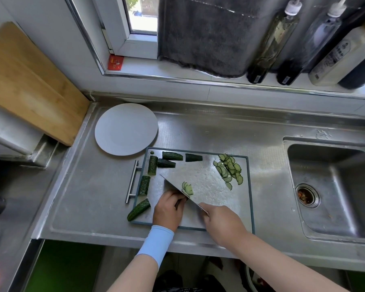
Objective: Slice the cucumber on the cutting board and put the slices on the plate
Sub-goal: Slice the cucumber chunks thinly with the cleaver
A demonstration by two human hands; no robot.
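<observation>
A steel cutting board (207, 178) lies on the counter. Several halved cucumber pieces (169, 160) lie along its left and far edge, and one piece (138, 209) hangs over the near-left corner. A heap of thin half-round slices (230, 170) lies at the far right of the board. My right hand (221, 222) grips the handle of a wide cleaver (174, 186), its edge down on the board. My left hand (169, 209) holds a cucumber piece against the blade's left side; that piece is mostly hidden. A few fresh slices (188, 188) lie right of the blade. The white plate (125, 128) is bare.
A sink (333, 190) with a drain is set into the counter at the right. Bottles (272, 39) and a dark towel (204, 32) stand on the window sill behind. A wooden board (30, 81) leans at the far left.
</observation>
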